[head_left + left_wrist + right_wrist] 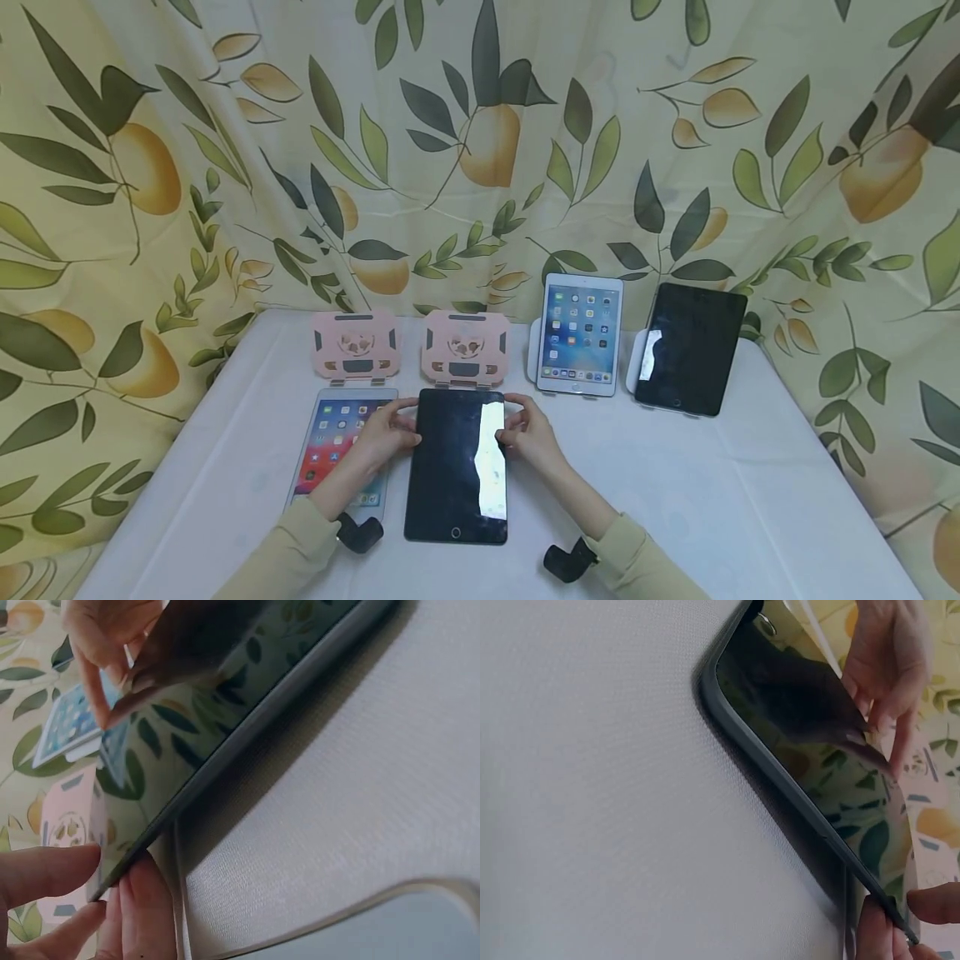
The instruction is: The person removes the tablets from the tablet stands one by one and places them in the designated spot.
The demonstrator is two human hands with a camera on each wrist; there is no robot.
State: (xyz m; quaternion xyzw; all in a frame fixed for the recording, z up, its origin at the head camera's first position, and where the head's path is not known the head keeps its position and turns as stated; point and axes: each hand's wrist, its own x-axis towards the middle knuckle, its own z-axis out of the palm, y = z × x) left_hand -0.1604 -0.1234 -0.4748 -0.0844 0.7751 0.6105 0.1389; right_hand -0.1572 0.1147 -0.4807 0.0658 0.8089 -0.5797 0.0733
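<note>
Both hands grip a black tablet [450, 467] by its upper side edges, its dark screen facing up. My left hand [386, 433] pinches the left edge, thumb over the screen side and fingers beneath, as the left wrist view shows. On the opposite edge my right hand [531, 433] pinches in the same way, fingers [874, 930] under the rim. The far end of the tablet is raised off the cloth in both wrist views. Just beyond it stands a pink tablet stand [465, 348]. Partly under my left forearm lies a white tablet [341, 442] with its screen lit.
Another pink stand [356, 346] is at the back left. Toward the back right, a lit white tablet [580, 333] and a dark black tablet [690, 350] lean on stands. A white cloth covers the table [712, 517]; a leaf-patterned curtain [585, 50] hangs behind.
</note>
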